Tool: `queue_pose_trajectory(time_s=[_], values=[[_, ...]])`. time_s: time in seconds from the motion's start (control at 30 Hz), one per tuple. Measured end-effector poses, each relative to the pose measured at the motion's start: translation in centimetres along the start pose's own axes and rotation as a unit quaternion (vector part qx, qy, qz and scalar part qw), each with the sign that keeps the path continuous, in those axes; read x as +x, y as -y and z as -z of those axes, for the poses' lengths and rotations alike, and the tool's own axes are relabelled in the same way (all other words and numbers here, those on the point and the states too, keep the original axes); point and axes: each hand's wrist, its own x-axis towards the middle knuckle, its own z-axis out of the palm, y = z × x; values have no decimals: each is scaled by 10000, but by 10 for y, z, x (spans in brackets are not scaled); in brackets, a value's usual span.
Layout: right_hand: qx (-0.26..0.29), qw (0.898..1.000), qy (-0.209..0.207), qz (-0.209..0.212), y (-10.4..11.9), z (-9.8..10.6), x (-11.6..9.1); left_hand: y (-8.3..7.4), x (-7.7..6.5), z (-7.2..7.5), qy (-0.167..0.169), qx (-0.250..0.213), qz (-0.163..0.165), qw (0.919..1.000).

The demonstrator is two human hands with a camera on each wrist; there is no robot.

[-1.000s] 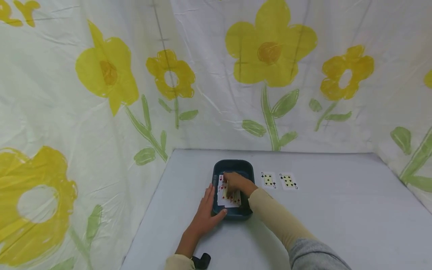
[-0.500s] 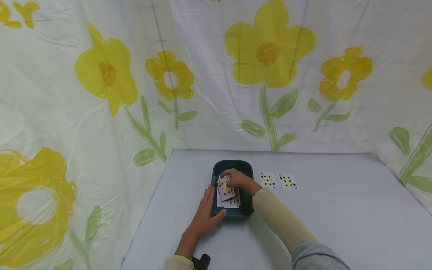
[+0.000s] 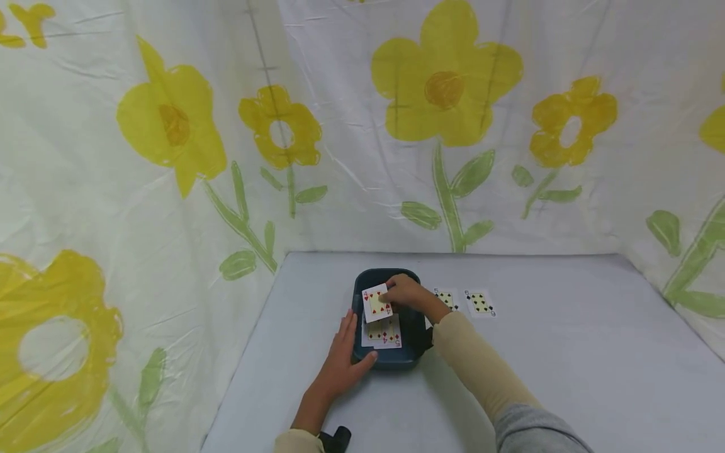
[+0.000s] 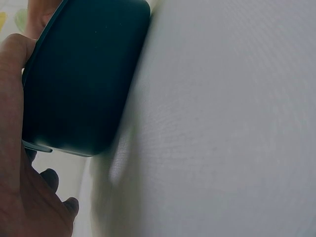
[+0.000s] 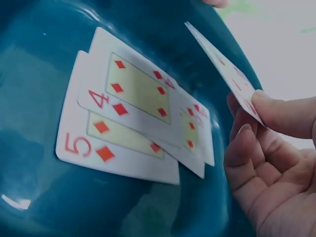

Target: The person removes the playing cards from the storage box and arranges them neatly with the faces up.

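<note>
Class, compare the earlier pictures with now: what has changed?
The right hand has lifted a hearts card in its grip, up off the other cards in the tray. The left hand stays against the tray; the black five and black six haven't moved.

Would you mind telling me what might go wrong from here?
The four of hearts might slip, as the right hand pinches it by one side.
The four of diamonds overlaps the five of diamonds, so lifting one could shift the other.
The right wrist could brush the black five beside the tray.
</note>
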Motion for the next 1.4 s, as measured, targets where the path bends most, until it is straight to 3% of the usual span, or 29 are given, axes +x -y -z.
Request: queue_pose_trajectory(time_s=[0.23,0.67,1.23,1.4], values=[[414,9988,270,35,-7,21,-7,-2,-1,1,-54,-36,-24,10000],[974,9952,131,22,-26,69,-22,-3,0,-1,-52,53,14,10000],[577,9982,-77,-156,-71,129,-46,-3,-1,3,-57,-28,-53,10000],[482,9976,-274,-424,-88,148,-52,-4,0,3,-46,3,-20,10000]])
